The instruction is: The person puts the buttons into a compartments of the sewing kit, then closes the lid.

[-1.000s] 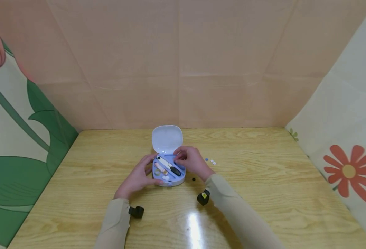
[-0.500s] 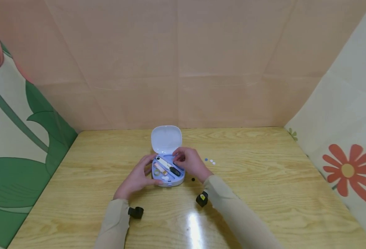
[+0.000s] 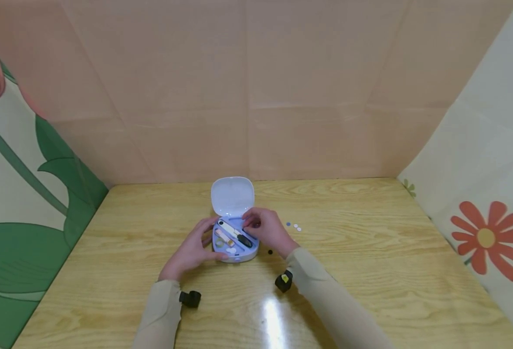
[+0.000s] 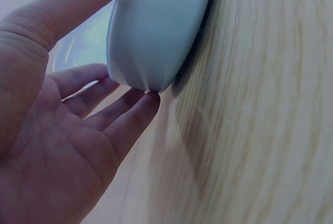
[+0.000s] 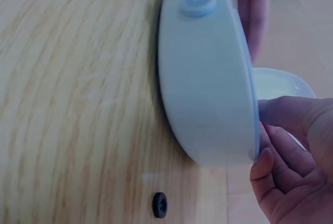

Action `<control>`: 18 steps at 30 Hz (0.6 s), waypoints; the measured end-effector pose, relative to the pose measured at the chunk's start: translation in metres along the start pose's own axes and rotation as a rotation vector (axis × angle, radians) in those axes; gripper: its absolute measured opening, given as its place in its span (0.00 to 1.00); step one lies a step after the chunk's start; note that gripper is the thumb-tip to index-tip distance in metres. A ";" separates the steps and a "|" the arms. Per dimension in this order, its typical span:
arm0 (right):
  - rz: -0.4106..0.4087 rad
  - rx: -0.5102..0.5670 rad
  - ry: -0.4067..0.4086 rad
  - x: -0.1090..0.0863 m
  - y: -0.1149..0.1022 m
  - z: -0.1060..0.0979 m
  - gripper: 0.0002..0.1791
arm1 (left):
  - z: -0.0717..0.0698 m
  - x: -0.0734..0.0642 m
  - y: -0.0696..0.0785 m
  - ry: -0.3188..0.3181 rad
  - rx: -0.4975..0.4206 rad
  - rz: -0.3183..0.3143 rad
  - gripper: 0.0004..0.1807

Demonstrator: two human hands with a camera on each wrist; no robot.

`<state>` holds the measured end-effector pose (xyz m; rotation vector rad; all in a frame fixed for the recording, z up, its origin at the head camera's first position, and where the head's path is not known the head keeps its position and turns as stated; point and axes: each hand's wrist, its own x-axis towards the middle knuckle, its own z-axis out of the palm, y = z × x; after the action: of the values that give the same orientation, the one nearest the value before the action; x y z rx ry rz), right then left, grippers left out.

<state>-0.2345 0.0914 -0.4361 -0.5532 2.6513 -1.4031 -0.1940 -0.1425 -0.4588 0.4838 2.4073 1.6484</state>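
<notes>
A light blue case (image 3: pixel 243 259) with compartments sits on the table, its white lid (image 3: pixel 232 196) raised at the back. Inside lie a white tool with a black end (image 3: pixel 244 240), a pink-and-orange piece (image 3: pixel 225 238) and small white pieces (image 3: pixel 231 250). My left hand (image 3: pixel 192 252) grips the case's left side, thumb at the front edge and fingertips against its wall (image 4: pixel 156 31). Over the right compartment, the thumb and fingers of my right hand (image 3: pixel 268 228) reach in past the rim. Whatever those fingertips touch is hidden, also in the right wrist view.
A black button (image 5: pixel 160 205) lies on the wooden table (image 3: pixel 348 252) near the case's front right. Farther right are a blue button (image 3: pixel 288 224) and white buttons (image 3: pixel 297 228). A pinkish cloth wall (image 3: pixel 247 97) stands behind the table.
The camera view shifts slightly. The right hand's fingers move a little within the compartment; the left hand keeps its hold and the case stays in place.
</notes>
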 end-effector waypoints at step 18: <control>-0.044 0.242 -0.050 -0.009 0.011 -0.015 0.15 | 0.002 -0.001 0.001 0.001 -0.014 -0.019 0.50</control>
<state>-0.2324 0.1119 -0.4368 -0.6135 2.3978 -1.6674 -0.1928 -0.1408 -0.4580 0.4565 2.3925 1.6571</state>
